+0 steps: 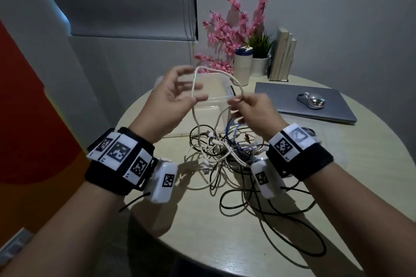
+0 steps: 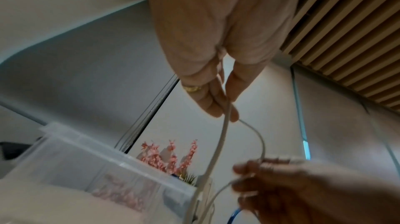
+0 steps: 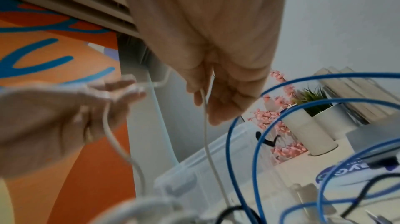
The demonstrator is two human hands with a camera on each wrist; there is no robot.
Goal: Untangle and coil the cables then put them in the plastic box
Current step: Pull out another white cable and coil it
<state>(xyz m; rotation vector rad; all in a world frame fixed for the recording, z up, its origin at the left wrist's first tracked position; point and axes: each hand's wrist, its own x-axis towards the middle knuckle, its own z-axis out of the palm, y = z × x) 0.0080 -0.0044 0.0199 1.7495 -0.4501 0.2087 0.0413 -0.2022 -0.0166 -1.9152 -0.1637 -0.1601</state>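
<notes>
Head view: both hands raised over the counter [image 1: 292, 186]. Left hand [image 1: 173, 94] has fingers spread and relaxed, white cable [image 1: 225, 73] looped across them. Right hand [image 1: 254, 110] pinches the same cable. Tangle of cables [image 1: 225, 155] sits on the counter just in front of the plastic box [image 1: 213, 105], which looks empty.

Left wrist view: white cable [image 2: 225, 125] passes between the left fingers [image 2: 213, 101] and arcs to the right hand [image 2: 281, 185].

Right wrist view: right fingers [image 3: 223, 107] curl round the white cable [image 3: 205, 125]; blue cable [image 3: 270, 125] loops nearby.

My read: feed slack slowly with the right hand, keep loops even over the left fingers, don't yank or the tangle tightens.
</notes>
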